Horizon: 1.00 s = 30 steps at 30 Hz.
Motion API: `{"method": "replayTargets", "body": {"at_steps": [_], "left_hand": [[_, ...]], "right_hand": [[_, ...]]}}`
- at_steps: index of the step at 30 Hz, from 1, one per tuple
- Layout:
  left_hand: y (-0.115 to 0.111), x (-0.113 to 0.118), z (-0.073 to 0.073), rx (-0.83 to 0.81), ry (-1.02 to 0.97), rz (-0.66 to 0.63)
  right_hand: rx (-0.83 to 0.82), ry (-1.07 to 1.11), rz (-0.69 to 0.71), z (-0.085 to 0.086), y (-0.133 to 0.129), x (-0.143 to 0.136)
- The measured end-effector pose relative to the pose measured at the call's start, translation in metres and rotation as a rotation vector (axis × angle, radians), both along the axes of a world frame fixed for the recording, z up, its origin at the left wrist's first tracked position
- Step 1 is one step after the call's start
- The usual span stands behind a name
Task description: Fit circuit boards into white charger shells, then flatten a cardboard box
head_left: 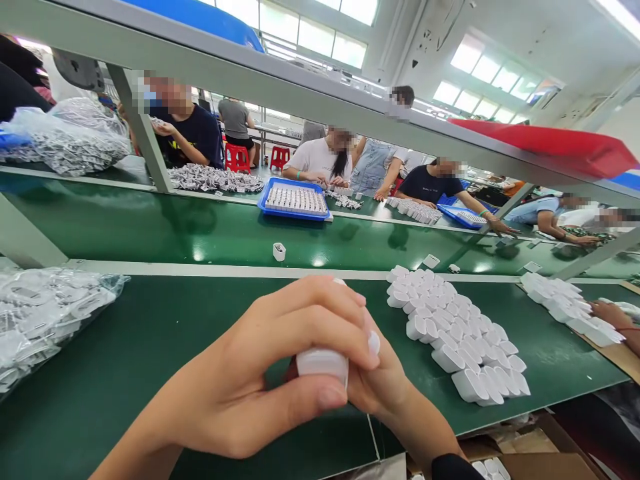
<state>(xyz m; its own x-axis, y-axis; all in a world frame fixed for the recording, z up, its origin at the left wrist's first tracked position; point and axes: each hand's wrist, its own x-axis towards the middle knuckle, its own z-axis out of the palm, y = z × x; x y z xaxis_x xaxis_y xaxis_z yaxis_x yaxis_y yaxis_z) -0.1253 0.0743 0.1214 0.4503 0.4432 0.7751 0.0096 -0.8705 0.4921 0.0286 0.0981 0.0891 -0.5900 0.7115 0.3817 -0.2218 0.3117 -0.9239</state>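
A white plastic casing [323, 365] with rounded corners is held up over the near green bench. My left hand [280, 347] is closed round it, thumb on the near side and fingers across the top. Close behind, my right hand [383, 380] is cupped against the same casing from the right; most of its fingers are hidden by my left hand. A small white tip [373, 342] shows between the hands, and I cannot make out what it is. Right of my hands, many similar white casings [457, 327] stand packed in rows on the bench.
A clear bag of white parts [45, 320] lies at the left. Beyond runs a green conveyor belt [225, 243] carrying a single white casing [279, 251]. Across it are a blue tray [295, 217] and several co-workers. Below right stands an open cardboard box [550, 463].
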Motion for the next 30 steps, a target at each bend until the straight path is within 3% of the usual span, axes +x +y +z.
{"method": "replayTargets", "body": {"at_steps": [2,4,7,9,10,13,15,17,20,24,27,30], "left_hand": [[0.001,-0.002,0.0,0.005,0.007,0.012],[0.005,-0.005,-0.003,0.022,0.051,0.156],[0.016,-0.012,-0.01,0.016,0.195,0.605],[0.022,-0.02,-0.015,-0.051,0.314,0.863],[0.024,-0.025,-0.018,-0.127,0.379,0.935],[0.023,-0.039,-0.025,-0.5,0.586,0.948],[0.019,-0.045,-0.028,-0.689,0.662,0.899],[0.016,-0.049,-0.03,-0.712,0.67,0.879],[0.015,-0.053,-0.033,-0.607,0.654,0.894],[0.016,-0.058,-0.036,-0.549,0.68,0.905],[0.015,-0.061,-0.037,-0.514,0.691,0.923],[0.015,-0.062,-0.038,-0.479,0.678,0.927]], "right_hand": [[-0.169,0.119,0.075,-0.006,0.004,-0.003],[-0.253,0.193,0.076,-0.016,0.019,-0.007],[-0.153,0.053,-0.184,-0.036,0.071,-0.013],[0.016,-0.347,-0.479,-0.054,0.12,-0.015],[0.037,-0.461,-0.538,-0.063,0.145,-0.015],[0.091,-0.663,-0.687,-0.089,0.206,-0.012],[0.134,-0.783,-0.77,-0.103,0.228,-0.009],[0.176,-0.9,-0.823,-0.112,0.236,-0.009],[0.237,-1.067,-0.839,-0.117,0.232,-0.016],[0.338,-1.236,-0.784,-0.104,0.219,-0.015],[0.402,-1.349,-0.731,-0.082,0.205,0.015],[0.387,-1.509,-0.724,-0.061,0.185,0.069]]}}
